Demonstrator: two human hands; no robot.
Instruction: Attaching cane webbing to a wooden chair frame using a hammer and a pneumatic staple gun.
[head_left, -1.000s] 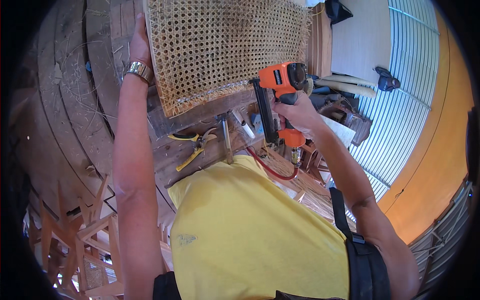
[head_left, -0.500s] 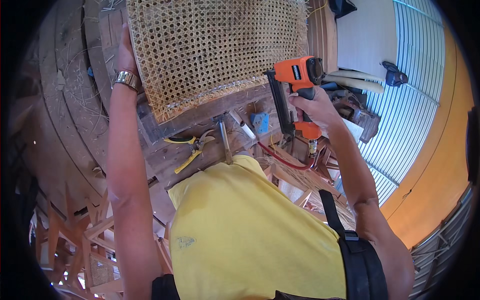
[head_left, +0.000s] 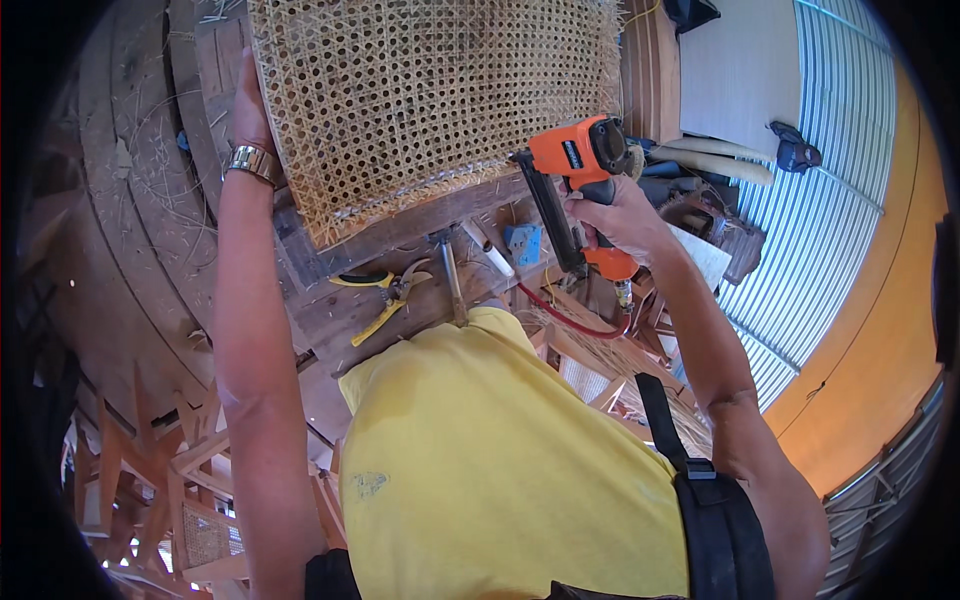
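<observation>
A woven cane panel (head_left: pixel 430 95) with a frayed border lies on the wooden workbench (head_left: pixel 300 250). At its left edge, my left hand (head_left: pixel 252 110) grips the side of the panel; part of its fingers is hidden. My right hand (head_left: pixel 618 215) is wrapped around the handle of an orange and black pneumatic staple gun (head_left: pixel 572 150). The gun's nose is at the panel's near right border, and I cannot tell whether it touches. From the gun's lower end a red air hose (head_left: pixel 575 322) runs down past the bench.
Yellow-handled snips (head_left: pixel 385 298), a hammer (head_left: pixel 452 280), a white tube (head_left: pixel 490 250) and a blue block (head_left: pixel 522 244) lie along the bench's near edge. Wooden chair frames (head_left: pixel 190 480) stand at the lower left. Corrugated sheeting (head_left: pixel 835 180) rises on the right.
My right hand and the staple gun have shifted a little to the left along the panel's near border. The left hand keeps its hold on the panel's edge.
</observation>
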